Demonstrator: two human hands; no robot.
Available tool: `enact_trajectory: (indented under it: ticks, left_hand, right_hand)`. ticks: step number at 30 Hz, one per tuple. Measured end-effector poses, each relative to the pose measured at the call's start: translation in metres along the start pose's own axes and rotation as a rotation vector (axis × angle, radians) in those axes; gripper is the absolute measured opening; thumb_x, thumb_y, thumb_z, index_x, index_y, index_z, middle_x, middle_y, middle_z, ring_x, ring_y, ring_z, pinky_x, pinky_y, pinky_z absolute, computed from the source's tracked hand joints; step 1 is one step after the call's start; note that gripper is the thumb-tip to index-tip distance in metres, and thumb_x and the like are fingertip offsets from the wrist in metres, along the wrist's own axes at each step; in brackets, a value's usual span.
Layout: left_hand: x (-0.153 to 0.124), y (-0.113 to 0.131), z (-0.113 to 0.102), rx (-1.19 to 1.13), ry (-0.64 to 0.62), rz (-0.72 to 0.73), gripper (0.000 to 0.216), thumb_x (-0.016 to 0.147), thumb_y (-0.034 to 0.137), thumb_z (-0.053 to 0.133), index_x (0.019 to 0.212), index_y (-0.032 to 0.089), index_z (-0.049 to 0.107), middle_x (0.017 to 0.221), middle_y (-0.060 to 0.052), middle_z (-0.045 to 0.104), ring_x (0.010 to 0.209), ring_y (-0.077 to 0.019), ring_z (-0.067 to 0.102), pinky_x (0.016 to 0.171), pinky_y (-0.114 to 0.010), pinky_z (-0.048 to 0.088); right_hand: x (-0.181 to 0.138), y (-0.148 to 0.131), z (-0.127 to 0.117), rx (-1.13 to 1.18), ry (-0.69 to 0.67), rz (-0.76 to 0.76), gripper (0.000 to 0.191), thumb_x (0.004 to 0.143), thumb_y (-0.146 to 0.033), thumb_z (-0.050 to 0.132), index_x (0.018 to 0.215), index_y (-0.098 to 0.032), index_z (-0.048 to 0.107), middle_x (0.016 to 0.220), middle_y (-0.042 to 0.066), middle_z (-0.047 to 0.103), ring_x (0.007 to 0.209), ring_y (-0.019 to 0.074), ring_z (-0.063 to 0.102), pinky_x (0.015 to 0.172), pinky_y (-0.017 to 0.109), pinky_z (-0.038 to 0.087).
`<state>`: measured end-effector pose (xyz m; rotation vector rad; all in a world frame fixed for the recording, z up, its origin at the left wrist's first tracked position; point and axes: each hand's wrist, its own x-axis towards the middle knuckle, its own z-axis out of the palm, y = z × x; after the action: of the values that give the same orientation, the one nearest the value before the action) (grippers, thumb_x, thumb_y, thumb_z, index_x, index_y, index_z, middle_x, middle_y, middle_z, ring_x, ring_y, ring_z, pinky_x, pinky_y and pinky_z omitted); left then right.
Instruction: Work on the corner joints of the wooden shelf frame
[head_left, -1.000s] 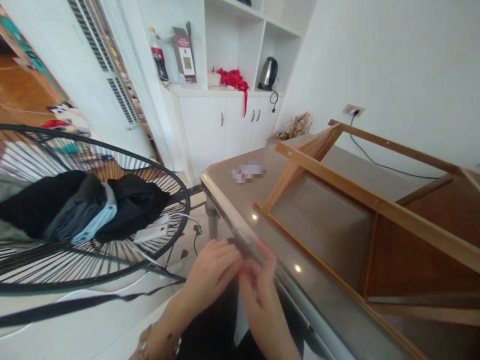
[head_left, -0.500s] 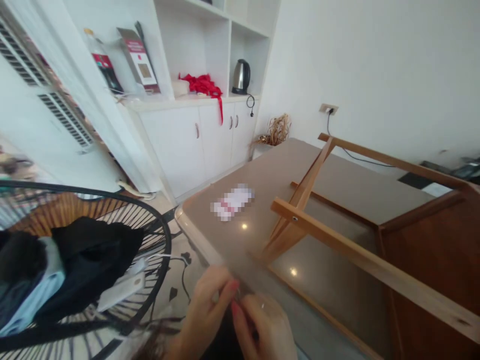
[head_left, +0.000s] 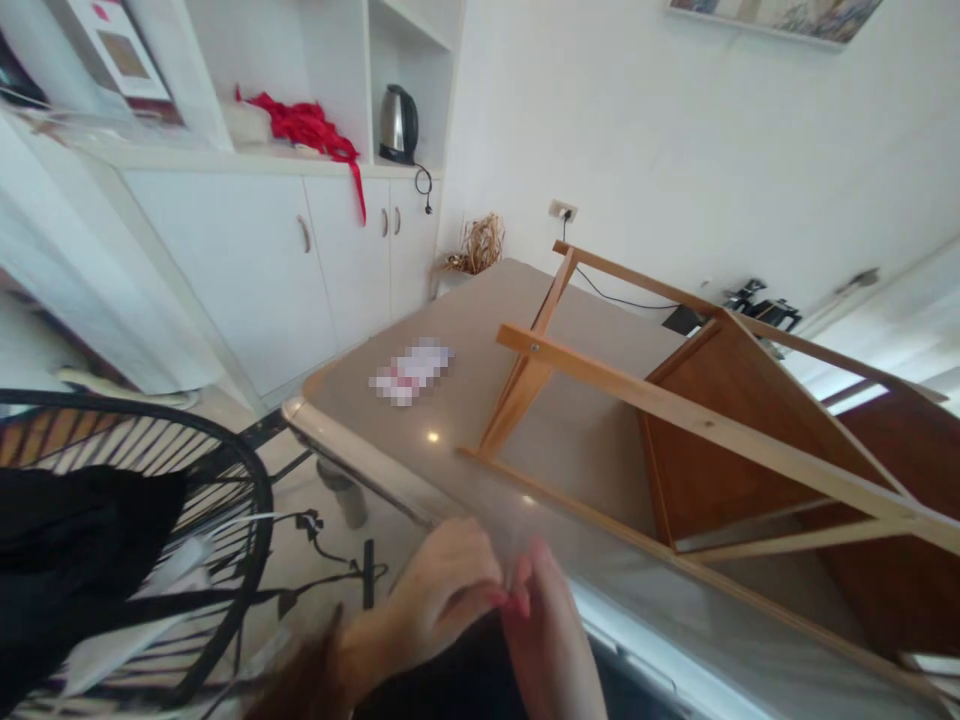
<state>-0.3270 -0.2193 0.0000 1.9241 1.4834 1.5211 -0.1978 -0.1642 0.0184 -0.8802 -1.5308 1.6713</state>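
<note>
My left hand (head_left: 442, 590) and my right hand (head_left: 551, 630) meet fingertip to fingertip at the near edge of a brown table (head_left: 570, 440). Both have their fingers pinched together, and a thin clear strip or film (head_left: 517, 525) seems to run up from between them along the table edge; I cannot make out what it is. A wooden frame piece (head_left: 697, 425), like a stool or small table lying on its side, rests on the tabletop just beyond my hands.
A small blurred packet (head_left: 411, 370) lies on the table's far left part. A black wire chair (head_left: 150, 520) with dark clothes stands to the left. White cabinets (head_left: 247, 260) carry a kettle (head_left: 396, 125) and red cloth (head_left: 307, 125). Cables lie on the floor.
The view has swung right and tilted, so the chair slid left and the wooden frame came more into view. My hands stay pinched together at the table edge.
</note>
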Motion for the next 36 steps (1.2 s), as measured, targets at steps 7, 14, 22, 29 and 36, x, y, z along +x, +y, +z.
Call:
enact_trajectory:
  ticks: [7, 14, 22, 29, 36]
  left_hand:
    - [-0.049, 0.019, -0.018, 0.078, -0.209, 0.038, 0.039, 0.099, 0.035, 0.033, 0.073, 0.02, 0.058, 0.074, -0.004, 0.057, 0.079, -0.0169, 0.049, 0.08, -0.032, 0.042]
    - [-0.046, 0.035, -0.05, 0.094, -0.292, 0.053, 0.041, 0.099, 0.04, 0.032, 0.072, 0.018, 0.055, 0.075, -0.003, 0.053, 0.08, -0.0163, 0.047, 0.084, -0.031, 0.041]
    - [-0.02, 0.025, -0.057, 0.053, -0.212, 0.057, 0.035, 0.101, 0.034, 0.029, 0.078, 0.018, 0.051, 0.078, -0.001, 0.051, 0.081, -0.0142, 0.047, 0.085, -0.028, 0.04]
    - [0.001, -0.007, -0.058, 0.193, 0.042, -0.151, 0.028, 0.1, 0.035, 0.036, 0.082, 0.019, 0.051, 0.079, 0.001, 0.056, 0.079, -0.0134, 0.05, 0.08, -0.029, 0.037]
    - [0.041, -0.056, -0.057, 0.532, 0.188, -0.214, 0.02, 0.097, 0.027, 0.043, 0.106, 0.022, 0.059, 0.105, -0.002, 0.066, 0.099, -0.0202, 0.054, 0.084, -0.036, 0.033]
  right_hand:
    - [-0.063, 0.007, 0.015, -0.229, -0.016, -0.088, 0.041, 0.096, -0.057, 0.034, 0.082, -0.026, 0.058, 0.065, 0.001, 0.053, 0.06, 0.0174, 0.052, 0.052, 0.026, 0.044]
    - [-0.069, -0.007, 0.022, -0.248, -0.23, -0.246, 0.029, 0.099, -0.04, 0.043, 0.077, -0.022, 0.048, 0.067, -0.004, 0.048, 0.059, 0.01, 0.046, 0.058, 0.02, 0.04]
    - [-0.035, -0.022, 0.002, -0.466, -0.445, -0.341, 0.029, 0.099, -0.035, 0.044, 0.075, -0.02, 0.052, 0.068, -0.002, 0.051, 0.064, 0.0109, 0.05, 0.063, 0.023, 0.039]
    - [0.021, -0.022, -0.004, -0.818, -0.28, -0.487, 0.024, 0.098, -0.034, 0.045, 0.082, -0.021, 0.058, 0.076, 0.0, 0.06, 0.075, 0.0147, 0.055, 0.072, 0.028, 0.039]
    - [0.065, 0.004, -0.016, -1.213, 0.067, -0.626, 0.015, 0.095, -0.033, 0.051, 0.091, -0.025, 0.064, 0.102, 0.002, 0.066, 0.096, 0.0217, 0.056, 0.09, 0.041, 0.031]
